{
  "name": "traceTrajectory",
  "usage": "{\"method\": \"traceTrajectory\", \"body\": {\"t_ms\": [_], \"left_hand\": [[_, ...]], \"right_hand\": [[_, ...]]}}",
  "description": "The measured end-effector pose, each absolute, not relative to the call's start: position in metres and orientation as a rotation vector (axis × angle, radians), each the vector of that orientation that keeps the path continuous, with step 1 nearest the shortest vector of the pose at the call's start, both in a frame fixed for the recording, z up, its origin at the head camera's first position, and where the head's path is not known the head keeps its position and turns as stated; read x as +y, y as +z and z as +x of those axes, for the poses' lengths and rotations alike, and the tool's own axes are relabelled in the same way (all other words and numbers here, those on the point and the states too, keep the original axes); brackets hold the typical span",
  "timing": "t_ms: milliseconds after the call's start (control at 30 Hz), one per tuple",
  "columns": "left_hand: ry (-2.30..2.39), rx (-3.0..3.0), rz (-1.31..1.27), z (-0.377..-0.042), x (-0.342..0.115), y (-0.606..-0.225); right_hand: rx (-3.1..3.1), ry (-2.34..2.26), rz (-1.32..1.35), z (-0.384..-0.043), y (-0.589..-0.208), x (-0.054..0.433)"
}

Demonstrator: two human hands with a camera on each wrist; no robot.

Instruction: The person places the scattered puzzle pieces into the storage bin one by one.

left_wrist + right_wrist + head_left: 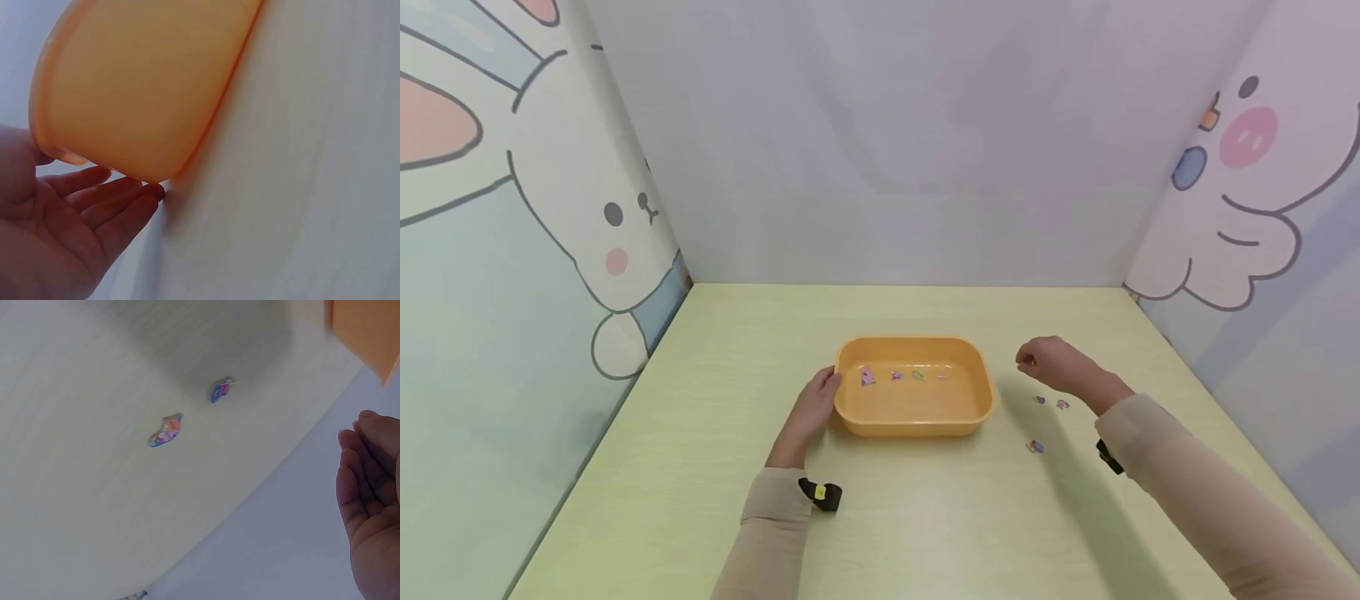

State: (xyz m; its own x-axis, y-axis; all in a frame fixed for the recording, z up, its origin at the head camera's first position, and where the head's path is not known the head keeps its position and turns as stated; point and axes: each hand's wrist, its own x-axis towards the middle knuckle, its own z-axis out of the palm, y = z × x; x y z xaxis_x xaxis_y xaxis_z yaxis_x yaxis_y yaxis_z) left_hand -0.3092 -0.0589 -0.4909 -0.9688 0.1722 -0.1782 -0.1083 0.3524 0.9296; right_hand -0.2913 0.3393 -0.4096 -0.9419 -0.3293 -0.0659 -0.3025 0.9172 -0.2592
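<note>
A shallow orange plastic tray [917,410] sits in the middle of the table. My left hand [811,408] holds its left end, thumb at the rim and fingers [128,219] against the outer wall in the left wrist view. Raised to the right of the tray is my right hand [1060,367], its fingers curled and the thumb tip by the index finger; I cannot tell whether something small is pinched there. Inside the tray lie several tiny colourful flat pieces, among them a purple one [868,377] and a green one [918,375].
On the table right of the tray are three more small colourful pieces: one nearer me [1035,447] and two below the right hand, a left one [1040,400] and a right one [1063,404]. Walls with cartoon animals flank the table [715,333]; a plain wall [887,167] closes the back.
</note>
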Motion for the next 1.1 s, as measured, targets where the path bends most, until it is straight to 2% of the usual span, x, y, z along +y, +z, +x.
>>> {"method": "traceTrajectory", "body": {"t_ms": [700,1100], "left_hand": [[1.647,2.381,0.07,-0.31,-0.059,-0.492],[1.639,2.39,0.063,-0.31,-0.058,-0.49]], "right_hand": [[2.903,-0.419,-0.336,-0.276,-0.442,0.364],[2.905,-0.374,-0.409,-0.271,-0.457,0.377]]}}
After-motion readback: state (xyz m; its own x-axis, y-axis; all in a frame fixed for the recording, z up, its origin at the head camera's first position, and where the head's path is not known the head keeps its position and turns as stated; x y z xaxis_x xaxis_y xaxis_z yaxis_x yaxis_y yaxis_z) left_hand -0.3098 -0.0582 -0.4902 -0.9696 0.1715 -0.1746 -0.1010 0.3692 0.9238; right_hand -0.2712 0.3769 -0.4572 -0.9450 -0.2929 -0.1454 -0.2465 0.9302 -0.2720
